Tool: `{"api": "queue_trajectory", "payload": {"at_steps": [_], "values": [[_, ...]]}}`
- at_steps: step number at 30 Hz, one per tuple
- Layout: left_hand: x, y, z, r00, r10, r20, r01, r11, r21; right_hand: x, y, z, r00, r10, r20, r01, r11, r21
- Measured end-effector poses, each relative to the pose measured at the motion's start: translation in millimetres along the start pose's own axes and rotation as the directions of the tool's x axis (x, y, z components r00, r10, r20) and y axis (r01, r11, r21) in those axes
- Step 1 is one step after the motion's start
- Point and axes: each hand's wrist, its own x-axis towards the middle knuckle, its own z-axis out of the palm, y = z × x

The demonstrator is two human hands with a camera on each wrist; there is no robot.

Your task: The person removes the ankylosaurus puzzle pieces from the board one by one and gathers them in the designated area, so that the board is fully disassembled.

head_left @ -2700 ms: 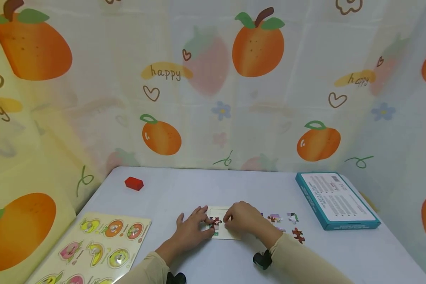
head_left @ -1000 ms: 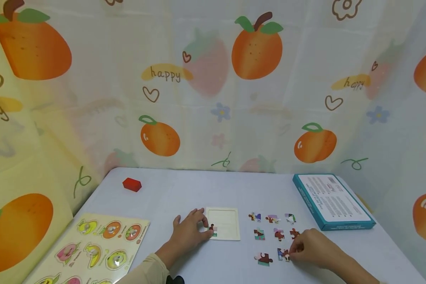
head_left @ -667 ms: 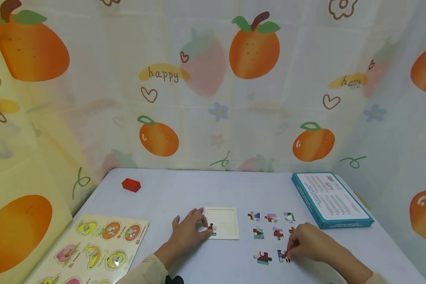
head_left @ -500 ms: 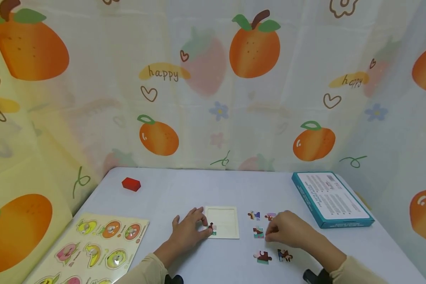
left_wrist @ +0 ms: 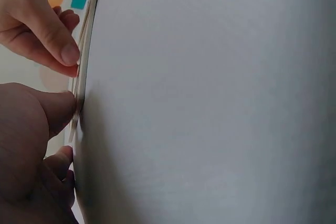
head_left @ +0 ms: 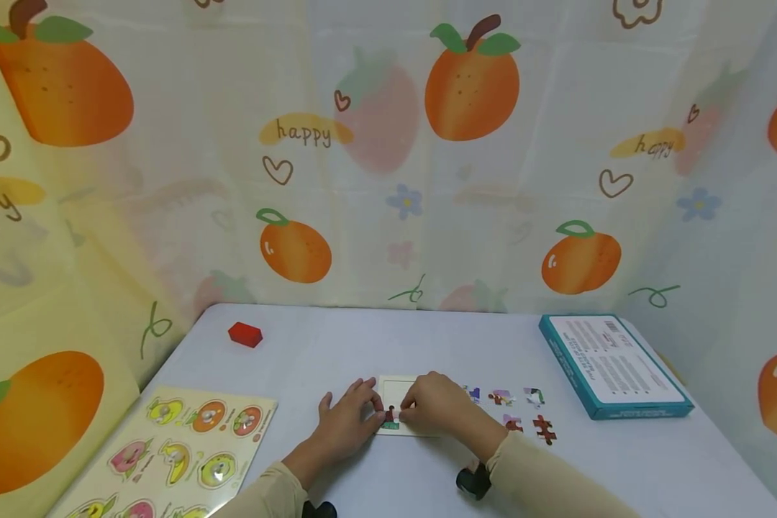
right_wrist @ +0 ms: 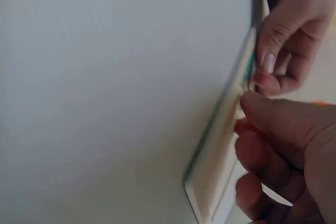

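Note:
A small cream puzzle tray [head_left: 398,388] lies on the table, with a brown and green jigsaw piece [head_left: 389,419] in its lower left corner. My left hand [head_left: 346,424] grips the tray's left edge, thumb and forefinger close to that piece. Over the tray, my right hand [head_left: 443,406] pinches a jigsaw piece with thumb and fingertips, close beside the corner piece; the fingers mostly hide it. The left wrist view shows the left thumb [left_wrist: 60,107] at the tray's edge. In the right wrist view the right fingertips [right_wrist: 252,106] meet the tray surface near the left hand.
Several loose jigsaw pieces [head_left: 501,397] lie right of the tray, some hidden by my right arm. A teal box [head_left: 615,367] stands at the right. A fruit puzzle board [head_left: 188,450] lies at the left, a red block [head_left: 245,334] at the back left.
My right hand went from the tray to the loose pieces, left a red-brown piece there, and came back left over the tray with another piece. My left hand stayed at the tray.

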Motion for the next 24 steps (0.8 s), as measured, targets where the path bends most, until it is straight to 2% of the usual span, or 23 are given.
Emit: {"api": "queue_trajectory", "payload": {"at_steps": [9, 12, 15, 18, 20, 24], "values": [[-2.5, -0.1, -0.3, 1.000, 0.018, 0.004, -0.018, 1.000, -0.007, 4, -13, 3, 0.999, 0.027, 0.016, -0.026, 0.997, -0.077], [-2.2, 0.5, -0.1, 1.000, 0.027, 0.006, -0.027, 1.000, -0.004, 0, -10, 0, 1.000, 0.027, 0.012, -0.027, 0.997, -0.073], [-1.8, 1.2, 0.0, 1.000, 0.030, 0.003, -0.030, 1.000, 0.001, -9, -1, -5, 1.000, -0.011, -0.023, 0.009, 0.998, -0.069], [-1.5, 0.6, 0.1, 0.999, 0.035, -0.006, -0.035, 0.999, 0.015, -31, 16, -17, 0.999, -0.025, -0.044, 0.024, 0.999, -0.037], [-1.6, 0.3, -0.5, 0.999, 0.033, -0.010, -0.033, 0.999, 0.027, -51, 30, -25, 0.999, -0.001, -0.033, 0.001, 1.000, -0.004], [-1.9, 0.4, -0.2, 0.999, 0.035, -0.015, -0.034, 0.999, 0.040, -101, 67, -40, 0.989, 0.144, 0.041, -0.147, 0.985, 0.090]]}}
